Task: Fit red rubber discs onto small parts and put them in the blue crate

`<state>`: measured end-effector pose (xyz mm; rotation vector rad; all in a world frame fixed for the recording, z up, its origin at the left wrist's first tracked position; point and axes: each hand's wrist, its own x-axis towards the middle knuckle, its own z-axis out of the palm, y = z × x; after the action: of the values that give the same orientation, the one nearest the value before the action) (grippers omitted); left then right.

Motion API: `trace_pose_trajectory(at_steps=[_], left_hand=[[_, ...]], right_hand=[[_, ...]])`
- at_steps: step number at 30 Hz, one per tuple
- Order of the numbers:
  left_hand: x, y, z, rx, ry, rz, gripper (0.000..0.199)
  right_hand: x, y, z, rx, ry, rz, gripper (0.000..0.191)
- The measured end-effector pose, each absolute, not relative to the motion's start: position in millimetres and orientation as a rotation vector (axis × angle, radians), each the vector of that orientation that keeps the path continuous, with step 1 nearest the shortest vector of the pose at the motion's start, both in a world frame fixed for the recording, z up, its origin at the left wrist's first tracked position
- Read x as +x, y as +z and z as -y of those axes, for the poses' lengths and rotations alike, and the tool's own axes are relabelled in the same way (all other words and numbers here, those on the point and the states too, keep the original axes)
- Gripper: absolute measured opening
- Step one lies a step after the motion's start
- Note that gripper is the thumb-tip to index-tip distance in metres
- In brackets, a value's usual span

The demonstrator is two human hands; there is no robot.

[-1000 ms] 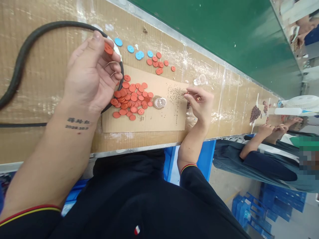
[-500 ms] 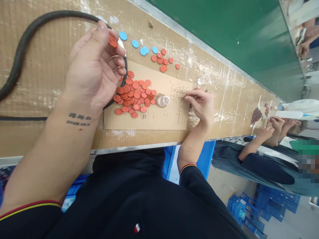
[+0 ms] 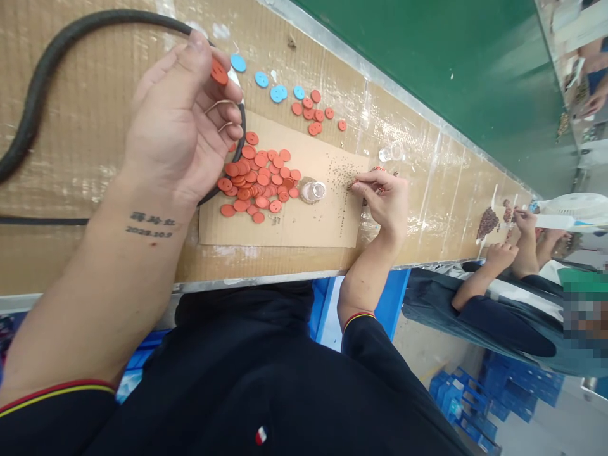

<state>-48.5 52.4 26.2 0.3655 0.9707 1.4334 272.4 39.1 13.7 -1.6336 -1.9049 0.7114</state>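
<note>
My left hand (image 3: 183, 117) is raised over the left of the bench, thumb and fingers pinching a red button-like disc (image 3: 219, 72) with small holes. Below its wrist side, a heap of similar red discs (image 3: 259, 180) lies on a flat cardboard sheet (image 3: 304, 231). My right hand (image 3: 384, 197) rests at the sheet's right edge, thumb and forefinger pressed together beside many scattered tiny dark parts (image 3: 341, 174). What sits in that pinch is too small to make out. Some red bits (image 3: 379, 189) show partly behind its fingers. Between heap and tiny parts stands a small clear glass container (image 3: 312, 190).
Blue discs (image 3: 261, 80) and a smaller group of red discs (image 3: 315, 114) lie along the back. A black hose (image 3: 35, 88) curves past my left hand. Clear round pieces (image 3: 392, 152) lie behind my right hand. Co-workers' hands (image 3: 503, 256) work at far right.
The view has shifted slightly; both my hands keep nearly the same pose and grip. At far right, a co-worker's hand has lifted away from the other.
</note>
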Motion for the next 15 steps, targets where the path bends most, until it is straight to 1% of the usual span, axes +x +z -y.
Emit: trace_pose_trajectory(at_steps=[8,11,15], left_hand=[[-44.6,30.9,-49.3,0.344,1.455,-0.95,0.04],[-45.5,32.6,-51.2,0.34,1.431,-0.984,0.039],[-46.4,32.2,-51.2,0.334,1.425,-0.989,0.037]], right_hand=[[276.4,12.3,-38.2,-1.618,0.72,1.885,0.006],[280.9,12.9,-37.1,-1.56,0.629,1.852,0.002],[283.7,11.2,-38.5,-1.486,0.503,1.845,0.005]])
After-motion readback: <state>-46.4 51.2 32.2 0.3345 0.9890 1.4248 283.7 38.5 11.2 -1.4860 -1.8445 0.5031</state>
